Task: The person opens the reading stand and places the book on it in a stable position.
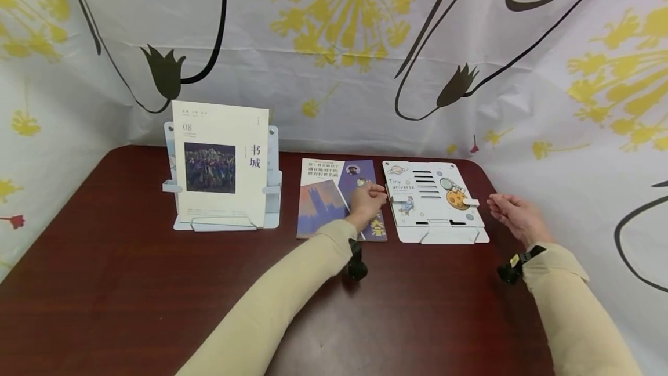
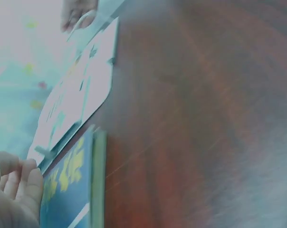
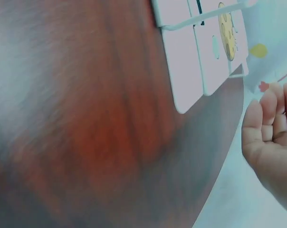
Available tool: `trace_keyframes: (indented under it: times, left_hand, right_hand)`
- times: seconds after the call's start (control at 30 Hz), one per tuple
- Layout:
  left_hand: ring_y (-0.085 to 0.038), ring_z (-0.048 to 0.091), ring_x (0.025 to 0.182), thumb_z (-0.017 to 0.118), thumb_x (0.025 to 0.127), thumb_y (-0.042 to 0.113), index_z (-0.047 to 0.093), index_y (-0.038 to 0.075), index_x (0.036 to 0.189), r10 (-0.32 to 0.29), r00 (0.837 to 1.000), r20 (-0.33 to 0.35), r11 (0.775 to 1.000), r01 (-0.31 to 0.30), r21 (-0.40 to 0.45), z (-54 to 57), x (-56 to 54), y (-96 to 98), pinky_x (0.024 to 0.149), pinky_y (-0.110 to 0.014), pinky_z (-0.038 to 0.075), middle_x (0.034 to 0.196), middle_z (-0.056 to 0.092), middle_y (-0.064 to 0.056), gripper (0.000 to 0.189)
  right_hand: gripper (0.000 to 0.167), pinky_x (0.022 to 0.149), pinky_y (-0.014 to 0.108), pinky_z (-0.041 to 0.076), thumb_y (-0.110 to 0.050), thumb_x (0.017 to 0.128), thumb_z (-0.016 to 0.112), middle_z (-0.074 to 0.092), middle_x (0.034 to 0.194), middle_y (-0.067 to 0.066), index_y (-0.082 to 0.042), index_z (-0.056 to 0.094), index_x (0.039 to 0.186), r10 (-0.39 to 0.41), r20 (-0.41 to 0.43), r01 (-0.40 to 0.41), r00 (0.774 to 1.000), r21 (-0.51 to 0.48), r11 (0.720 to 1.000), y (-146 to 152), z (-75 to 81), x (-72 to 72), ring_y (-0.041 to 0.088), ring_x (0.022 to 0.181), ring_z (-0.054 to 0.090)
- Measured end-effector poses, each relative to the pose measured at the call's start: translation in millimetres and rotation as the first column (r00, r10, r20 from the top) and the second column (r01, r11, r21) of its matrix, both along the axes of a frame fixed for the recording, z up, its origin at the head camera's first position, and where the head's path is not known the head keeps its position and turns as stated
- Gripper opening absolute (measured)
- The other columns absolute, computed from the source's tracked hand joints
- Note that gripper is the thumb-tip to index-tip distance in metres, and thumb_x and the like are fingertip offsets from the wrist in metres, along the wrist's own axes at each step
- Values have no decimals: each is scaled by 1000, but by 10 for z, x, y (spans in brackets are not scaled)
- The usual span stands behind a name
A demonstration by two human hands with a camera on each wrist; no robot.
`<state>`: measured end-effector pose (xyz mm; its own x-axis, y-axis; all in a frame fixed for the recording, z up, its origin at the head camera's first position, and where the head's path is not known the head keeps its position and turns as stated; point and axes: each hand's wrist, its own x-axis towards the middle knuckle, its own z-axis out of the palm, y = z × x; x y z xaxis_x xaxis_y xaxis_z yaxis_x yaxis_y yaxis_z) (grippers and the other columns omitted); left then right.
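A white book stand (image 1: 433,205) printed "Tiny universe" lies folded flat on the table, with small clips at its sides and a wire bar along its front. My left hand (image 1: 367,203) is over the purple and orange book (image 1: 322,205), its fingertips right at the stand's left edge. In the left wrist view these fingers (image 2: 33,183) are slightly bent, close to the side clip (image 2: 44,152). Off the stand's right side, my right hand (image 1: 515,213) hovers with loosely bent fingers and holds nothing. The right wrist view shows a gap between that hand (image 3: 272,128) and the stand (image 3: 181,71).
At the left, a second stand (image 1: 273,190) in pale blue stands upright and holds a cream book (image 1: 224,205). A patterned curtain (image 1: 334,109) hangs behind the dark red table (image 1: 130,283). The table's right edge runs beneath my right arm.
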<state>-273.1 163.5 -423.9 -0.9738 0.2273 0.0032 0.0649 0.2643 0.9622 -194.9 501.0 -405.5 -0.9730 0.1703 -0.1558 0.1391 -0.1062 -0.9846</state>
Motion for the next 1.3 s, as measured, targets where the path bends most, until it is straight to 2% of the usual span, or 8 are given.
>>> trace_keyframes:
  times: [0.13,0.3,0.43,0.57,0.73,0.9,1.17,1.3]
  left_hand:
    - [-21,67,86,63,90,12,65,3,114,37,998,57,999,-38,14,-11,-117,-32,66,-23,51,100,71,-9,26]
    - [-21,67,92,64,89,13,64,3,118,48,991,126,998,-52,29,-23,-153,20,68,-22,51,105,70,-9,30]
    - [-21,67,92,63,89,13,64,4,119,40,982,183,998,-50,48,-53,-152,51,63,-22,48,106,70,-9,30]
    - [-20,66,89,63,88,12,66,5,116,50,979,200,997,-60,42,-72,-149,79,60,-22,46,105,70,-8,29]
    - [-18,65,87,63,88,14,68,7,114,67,981,185,997,-59,-46,-54,-136,121,61,-23,46,111,69,-7,27]
    - [-21,65,89,64,89,14,68,5,113,64,984,169,995,-50,-84,-21,-127,179,67,-27,51,109,69,-8,26]
    - [-22,64,99,68,86,13,69,4,110,71,989,133,990,-53,-134,-33,-165,263,80,-31,52,105,69,-6,26]
    - [-22,63,103,68,85,12,68,4,112,74,987,144,992,-59,-108,-19,-191,286,84,-31,52,108,69,-6,28]
  right_hand:
    - [15,70,13,50,-15,97,50,64,80,-19,-15,65,97,-43,46,31,998,234,972,-77,3,-154,-3,77,58]
    - [47,70,14,49,-24,97,50,56,77,-28,9,45,130,-116,110,35,987,559,828,-162,-22,-341,-6,76,54]
    - [48,68,19,48,-24,97,51,55,81,-22,7,45,133,-156,182,1,971,646,763,-179,-50,-429,1,74,55]
    - [46,70,23,47,-24,97,50,59,104,0,6,47,133,-152,234,-45,960,666,745,-204,-97,-489,8,80,54]
    - [46,77,27,43,-24,96,50,49,128,21,6,47,132,-157,262,-64,952,674,736,-250,-145,-546,19,97,50]
    - [45,84,36,41,-24,96,49,46,131,25,7,48,130,-190,254,-41,948,691,722,-263,-164,-591,31,109,45]
    - [44,100,57,34,-15,95,50,37,139,28,8,45,132,-230,289,-8,930,638,770,-254,-219,-646,35,115,40]
    - [42,95,52,38,-14,95,49,39,135,29,9,44,130,-224,281,-17,933,656,755,-222,-224,-697,35,111,42]
